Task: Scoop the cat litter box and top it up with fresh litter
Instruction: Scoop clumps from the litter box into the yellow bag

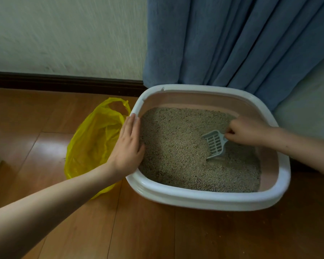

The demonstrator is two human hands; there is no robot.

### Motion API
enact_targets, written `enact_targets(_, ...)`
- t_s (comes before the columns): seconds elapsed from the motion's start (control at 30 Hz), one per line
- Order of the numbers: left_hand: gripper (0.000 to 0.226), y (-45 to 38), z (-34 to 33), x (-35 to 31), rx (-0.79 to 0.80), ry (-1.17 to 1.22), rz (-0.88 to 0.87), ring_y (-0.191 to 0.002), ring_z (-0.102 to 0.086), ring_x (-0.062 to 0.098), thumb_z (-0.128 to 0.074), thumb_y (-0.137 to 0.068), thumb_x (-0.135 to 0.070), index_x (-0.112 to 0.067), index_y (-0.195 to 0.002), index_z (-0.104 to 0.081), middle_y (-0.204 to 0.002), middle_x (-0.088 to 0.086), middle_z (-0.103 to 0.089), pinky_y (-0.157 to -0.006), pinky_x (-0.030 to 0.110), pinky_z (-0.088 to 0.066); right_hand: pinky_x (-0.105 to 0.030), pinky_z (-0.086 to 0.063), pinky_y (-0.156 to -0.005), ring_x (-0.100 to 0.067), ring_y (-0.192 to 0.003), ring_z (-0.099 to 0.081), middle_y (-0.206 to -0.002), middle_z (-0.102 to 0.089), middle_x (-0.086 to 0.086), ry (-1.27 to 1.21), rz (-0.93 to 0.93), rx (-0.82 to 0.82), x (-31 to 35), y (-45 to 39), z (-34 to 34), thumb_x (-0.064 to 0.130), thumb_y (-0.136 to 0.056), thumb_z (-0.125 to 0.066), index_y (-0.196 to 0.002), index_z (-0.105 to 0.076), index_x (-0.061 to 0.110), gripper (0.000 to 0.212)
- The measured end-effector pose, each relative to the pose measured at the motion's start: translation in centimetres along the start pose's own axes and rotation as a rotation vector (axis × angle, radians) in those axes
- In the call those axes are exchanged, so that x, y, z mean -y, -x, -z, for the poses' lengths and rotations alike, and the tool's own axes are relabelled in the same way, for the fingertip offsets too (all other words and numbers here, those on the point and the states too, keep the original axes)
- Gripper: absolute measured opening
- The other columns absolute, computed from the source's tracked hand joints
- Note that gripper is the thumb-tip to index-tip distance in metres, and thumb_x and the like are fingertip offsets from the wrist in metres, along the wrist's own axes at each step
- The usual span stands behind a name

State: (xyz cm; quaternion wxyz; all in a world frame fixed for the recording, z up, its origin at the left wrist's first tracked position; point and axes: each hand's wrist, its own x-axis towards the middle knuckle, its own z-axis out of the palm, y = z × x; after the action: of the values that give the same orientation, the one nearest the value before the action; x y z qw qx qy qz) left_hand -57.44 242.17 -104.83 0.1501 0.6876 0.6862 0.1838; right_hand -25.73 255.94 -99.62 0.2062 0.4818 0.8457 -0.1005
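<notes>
Wooden floor under everything; pale wall with dark baseboard behind. Blue curtain hangs behind litter box. Litter box, white rim, pink inner wall, sits on floor against curtain, holding beige litter. Yellow plastic bag on floor, touching box's left side. Left hand flat on left rim, fingers straight, together. Right hand inside box, fingers curled round handle of scoop; slotted scoop head dug into litter.
</notes>
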Motion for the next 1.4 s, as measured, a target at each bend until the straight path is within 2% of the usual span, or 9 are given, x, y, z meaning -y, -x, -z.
enact_targets(0.2,0.068,0.1,-0.6,-0.4,-0.064,0.189,0.204,-0.146,-0.016,0.030,-0.043,-0.096,-0.002,-0.001,-0.153,-0.005,-0.159,0.017,-0.012,-0.117,0.036,-0.020,-0.026,-0.040,-0.049,-0.011,-0.049,-0.050,-0.063,-0.063,0.005,-0.298,-0.033,-0.014,2.1,-1.6,-3.5,0.037,-0.095,-0.054,-0.083,-0.070,0.027,0.022)
enact_targets(0.33,0.068,0.2,-0.3,-0.6,-0.080,0.214,0.210,-0.146,-0.017,0.027,-0.042,-0.097,-0.001,-0.005,-0.154,-0.005,-0.160,0.013,-0.011,-0.116,0.032,-0.021,-0.022,-0.030,-0.044,-0.010,-0.043,-0.037,-0.054,-0.047,0.003,-0.438,-0.086,0.024,5.2,-3.1,-4.6,0.035,-0.098,-0.048,-0.076,-0.067,0.012,0.037)
enact_targets(0.57,0.069,0.3,0.1,-0.7,-0.023,0.195,0.194,-0.147,-0.013,0.029,-0.040,-0.097,0.001,-0.002,-0.153,-0.001,-0.161,0.015,-0.007,-0.119,0.034,-0.019,-0.023,-0.024,-0.043,-0.008,-0.037,-0.032,-0.043,-0.041,0.006,-0.640,-0.129,-0.151,9.1,-3.8,-5.6,0.034,-0.097,-0.052,-0.071,-0.068,0.007,0.041)
enact_targets(0.7,0.071,0.5,0.7,-0.4,0.116,0.105,0.189,-0.150,0.001,0.025,-0.037,-0.100,-0.018,-0.005,-0.154,0.007,-0.162,0.012,0.009,-0.120,0.029,-0.005,-0.022,-0.026,-0.043,-0.008,-0.038,-0.034,-0.047,-0.045,0.004,-0.780,-0.072,-0.222,9.6,-3.5,-4.4,0.035,-0.097,-0.051,-0.069,-0.064,0.015,0.037)
enact_targets(0.8,0.072,0.8,1.3,0.5,0.101,-0.208,-0.069,-0.150,0.003,0.026,-0.023,-0.095,-0.047,-0.006,-0.154,-0.017,-0.162,0.016,-0.003,-0.123,0.042,-0.002,-0.021,-0.025,-0.042,-0.008,-0.038,-0.033,-0.047,-0.044,0.004,-0.824,-0.048,-0.253,9.5,-3.2,-3.3,0.034,-0.097,-0.050,-0.069,-0.063,0.017,0.035)
enact_targets(0.9,0.048,1.3,1.7,0.6,0.096,-0.326,-0.500,-0.136,-0.041,0.030,-0.032,-0.098,-0.044,-0.012,-0.113,-0.065,-0.131,0.012,-0.058,-0.117,0.048,-0.022,-0.021,-0.026,-0.043,-0.009,-0.038,-0.032,-0.046,-0.042,0.005,-0.843,-0.065,-0.283,8.4,-2.6,-2.9,0.036,-0.097,-0.049,-0.070,-0.063,0.015,0.037)
enact_targets(0.97,0.043,2.3,1.3,0.4,0.139,-0.245,-0.657,-0.098,-0.059,0.028,-0.034,-0.102,-0.040,-0.015,-0.083,-0.063,-0.089,0.006,-0.064,-0.097,0.045,-0.043,-0.023,-0.027,-0.046,-0.013,-0.040,-0.034,-0.047,-0.043,0.004,-0.865,-0.093,-0.314,7.4,-2.0,-2.9,0.037,-0.097,-0.049,-0.069,-0.062,0.016,0.038)
enact_targets(1.03,0.046,3.4,0.7,0.2,0.156,-0.198,-0.695,-0.075,-0.055,0.026,-0.032,-0.104,-0.039,-0.017,-0.072,-0.057,-0.072,0.003,-0.059,-0.075,0.041,-0.048,-0.026,-0.028,-0.048,-0.015,-0.042,-0.036,-0.048,-0.044,0.003,-0.842,-0.083,-0.319,6.7,-1.3,-2.8,0.038,-0.097,-0.049,-0.068,-0.062,0.017,0.038)
enact_targets(1.4,0.052,4.2,-0.4,0.1,0.034,-0.226,-0.719,-0.057,-0.050,0.023,-0.027,-0.104,-0.039,-0.018,-0.063,-0.053,-0.059,0.000,-0.055,-0.063,0.034,-0.038,-0.026,-0.030,-0.047,-0.014,-0.040,-0.038,-0.046,-0.049,0.003,-0.723,-0.012,-0.316,5.3,0.7,-2.7,0.035,-0.096,-0.050,-0.066,-0.064,0.019,0.037)
